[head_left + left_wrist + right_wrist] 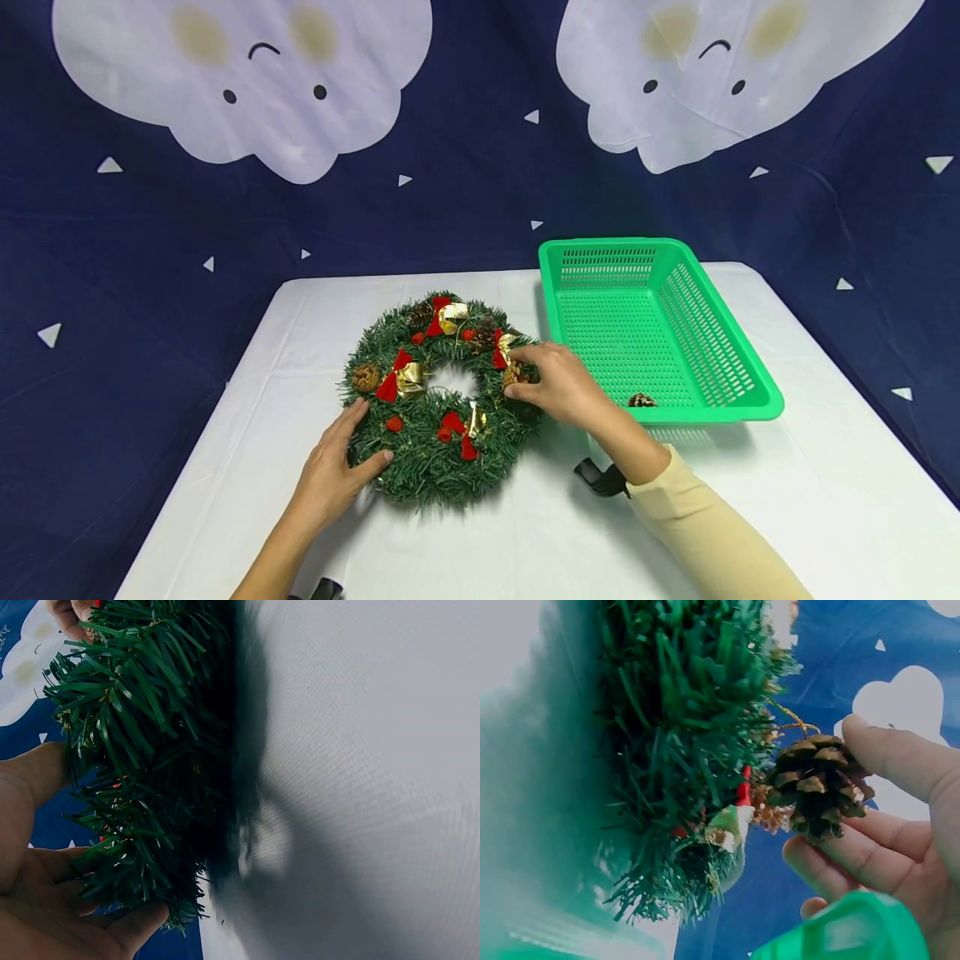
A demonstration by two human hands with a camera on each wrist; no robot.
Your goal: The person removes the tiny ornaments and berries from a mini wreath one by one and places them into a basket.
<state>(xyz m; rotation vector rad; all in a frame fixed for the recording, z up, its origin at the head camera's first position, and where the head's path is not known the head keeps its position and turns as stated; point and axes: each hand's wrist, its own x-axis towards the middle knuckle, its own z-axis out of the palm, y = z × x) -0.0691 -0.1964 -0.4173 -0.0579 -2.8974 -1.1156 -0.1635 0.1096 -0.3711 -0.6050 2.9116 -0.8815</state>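
A green artificial wreath (pixel 442 475) with red bows, gold ribbons, red berries and pine cones lies on the white table. At its lower left edge, my left hand (pixel 330 471) rests with thumb and fingers spread against the needles; the left wrist view shows these fingers (pixel 135 930) along the wreath's side. My right hand (pixel 562 383) pinches a brown pine cone (pixel 819 780) between thumb and fingers at the wreath's right side. A gold string (pixel 791 716) runs from the top of this cone toward the greenery.
A green plastic basket (pixel 750 358) with slotted walls stands at the back right, close to my right forearm. One pine cone (pixel 641 401) lies inside it by the near wall. Behind the table (pixel 270 358) hangs a dark blue cloth (pixel 465 225) with clouds and triangles.
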